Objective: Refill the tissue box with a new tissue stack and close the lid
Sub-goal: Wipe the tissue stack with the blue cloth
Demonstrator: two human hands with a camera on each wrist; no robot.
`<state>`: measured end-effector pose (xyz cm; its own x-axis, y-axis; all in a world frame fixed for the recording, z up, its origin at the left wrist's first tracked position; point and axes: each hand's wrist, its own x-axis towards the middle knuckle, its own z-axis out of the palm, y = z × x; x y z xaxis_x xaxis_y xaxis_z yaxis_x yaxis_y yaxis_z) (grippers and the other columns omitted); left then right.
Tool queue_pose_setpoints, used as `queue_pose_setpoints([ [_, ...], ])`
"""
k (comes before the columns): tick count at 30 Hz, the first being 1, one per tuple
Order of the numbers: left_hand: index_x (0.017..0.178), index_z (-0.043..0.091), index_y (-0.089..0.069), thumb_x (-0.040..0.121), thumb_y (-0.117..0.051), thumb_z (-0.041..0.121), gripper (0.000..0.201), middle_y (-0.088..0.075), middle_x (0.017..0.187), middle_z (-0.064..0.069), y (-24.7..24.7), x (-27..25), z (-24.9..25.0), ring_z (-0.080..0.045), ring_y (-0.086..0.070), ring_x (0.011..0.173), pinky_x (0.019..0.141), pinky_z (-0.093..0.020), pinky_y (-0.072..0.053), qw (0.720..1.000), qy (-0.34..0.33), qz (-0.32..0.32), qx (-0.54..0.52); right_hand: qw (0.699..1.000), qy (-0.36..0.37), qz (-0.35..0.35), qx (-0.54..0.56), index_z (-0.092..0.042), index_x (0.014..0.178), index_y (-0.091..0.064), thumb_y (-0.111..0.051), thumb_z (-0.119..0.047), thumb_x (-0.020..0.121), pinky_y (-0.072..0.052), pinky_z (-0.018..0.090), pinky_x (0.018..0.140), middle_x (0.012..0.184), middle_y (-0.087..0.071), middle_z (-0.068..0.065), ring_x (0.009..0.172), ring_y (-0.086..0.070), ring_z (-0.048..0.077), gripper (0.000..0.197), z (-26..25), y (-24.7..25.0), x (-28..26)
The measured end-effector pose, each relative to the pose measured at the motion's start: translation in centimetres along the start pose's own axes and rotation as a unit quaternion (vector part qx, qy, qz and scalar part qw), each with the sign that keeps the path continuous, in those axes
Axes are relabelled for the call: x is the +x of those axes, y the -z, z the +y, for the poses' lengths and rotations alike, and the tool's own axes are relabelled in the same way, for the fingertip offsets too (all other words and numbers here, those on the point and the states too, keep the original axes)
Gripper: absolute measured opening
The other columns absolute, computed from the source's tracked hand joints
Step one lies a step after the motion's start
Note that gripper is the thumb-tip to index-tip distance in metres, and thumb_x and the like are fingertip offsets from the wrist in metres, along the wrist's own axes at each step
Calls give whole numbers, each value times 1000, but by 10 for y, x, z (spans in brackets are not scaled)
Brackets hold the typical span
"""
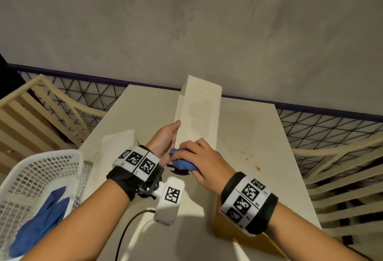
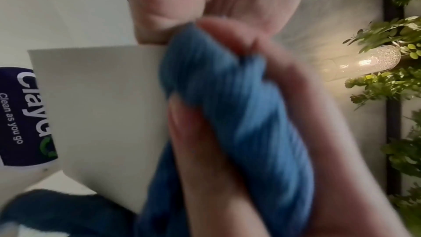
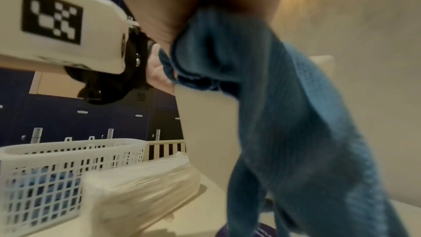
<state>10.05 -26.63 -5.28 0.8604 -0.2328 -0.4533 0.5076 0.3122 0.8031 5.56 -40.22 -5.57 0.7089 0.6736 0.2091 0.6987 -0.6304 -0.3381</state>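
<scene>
The white tissue box [image 1: 199,111], long and with a dotted patch on its upper face, stands tilted on the white table [image 1: 259,147]. My left hand [image 1: 165,138] grips the box along its left edge, thumb toward the front. Against the near end of the box my right hand [image 1: 199,157] clutches a bunched blue cloth [image 1: 182,163]; the cloth [image 2: 239,114] lies against the box's edge [image 2: 102,105] and hangs down [image 3: 284,114]. The wrapped white tissue stack [image 1: 118,142] [image 3: 141,183] lies on the table to the left, untouched. I cannot see inside the box.
A white mesh basket [image 1: 41,169] holding more blue cloth sits at the table's left edge, next to the tissue stack. A dark label [image 2: 25,114] is stuck on the table under the box. Slatted wooden loungers [image 1: 342,178] flank the table; a grey wall stands behind.
</scene>
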Motion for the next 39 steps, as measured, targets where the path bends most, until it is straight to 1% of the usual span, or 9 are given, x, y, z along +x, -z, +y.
queue_pose_setpoints([
  [2, 100, 10, -60, 100, -23, 34, 44, -75, 77, -3, 1, -1, 1, -15, -67, 75, 69, -27, -51, 1000, -7, 9, 1, 999, 26, -17, -36, -20, 102, -62, -68, 4, 61, -53, 36, 65, 103, -65, 7, 79, -57, 30, 48, 10, 7, -18],
  [6, 121, 10, -53, 100, -24, 35, 44, -65, 99, -8, -10, -6, 0, -21, -61, 85, 74, -30, -48, 999, -19, 42, -3, 993, 30, -13, -110, -26, 91, -65, -81, -6, 50, -51, 23, 59, 92, -68, -2, 69, -61, 21, 49, 13, 13, -19],
  [9, 125, 10, -51, 99, -27, 35, 43, -57, 121, -1, -18, -5, 1, -16, -54, 100, 88, -24, -38, 994, -31, 82, 71, 993, 47, -4, -112, -24, 91, -65, -78, -1, 51, -44, 19, 66, 92, -67, -2, 69, -59, 21, 48, 8, 5, -11],
  [13, 108, 6, -56, 98, -28, 39, 44, -56, 106, -12, -16, -4, 5, -19, -50, 96, 86, -30, -36, 955, -77, 167, 231, 1000, -15, -27, 3, -16, 110, -61, -61, 5, 72, -42, 35, 85, 113, -60, 10, 98, -49, 28, 43, 24, 19, -21],
  [19, 94, 16, -60, 98, -30, 39, 38, -57, 77, 8, -18, -13, -9, 2, -50, 66, 59, -15, -36, 932, -140, 151, 299, 951, -187, 219, 114, -3, 112, -59, -48, 5, 83, -37, 40, 96, 109, -53, 22, 105, -49, 37, 32, 72, 34, 3],
  [25, 84, 16, -62, 97, -35, 38, 37, -64, 83, 0, -10, -17, -5, -7, -58, 71, 67, -23, -46, 939, -165, 153, 260, 969, -127, 157, 140, -4, 111, -59, -45, -5, 80, -32, 25, 92, 107, -48, 7, 101, -42, 19, 33, 43, 13, -12],
  [28, 92, 17, -62, 98, -33, 38, 36, -64, 95, -1, -9, -20, -6, -16, -60, 87, 82, -24, -42, 931, -172, 140, 289, 935, -187, 232, 193, 1, 114, -54, -49, 2, 87, -33, 5, 96, 106, -40, 6, 104, -44, 17, 28, 61, 25, 0],
  [34, 87, 15, -62, 97, -35, 36, 36, -62, 78, 4, -3, -19, -9, -11, -58, 74, 77, -23, -42, 932, -168, 140, 290, 972, -165, 127, 110, -3, 117, -55, -47, 5, 86, -28, 23, 93, 116, -48, 19, 107, -44, 31, 33, 48, 10, -3],
  [39, 76, 11, -52, 96, -36, 38, 38, -51, 77, -9, 2, -18, -11, -16, -48, 72, 68, -25, -38, 912, -168, 121, 354, 960, -216, 174, 41, -6, 122, -51, -53, 4, 83, -32, 34, 98, 121, -47, 17, 108, -41, 36, 40, 47, 24, 15],
])
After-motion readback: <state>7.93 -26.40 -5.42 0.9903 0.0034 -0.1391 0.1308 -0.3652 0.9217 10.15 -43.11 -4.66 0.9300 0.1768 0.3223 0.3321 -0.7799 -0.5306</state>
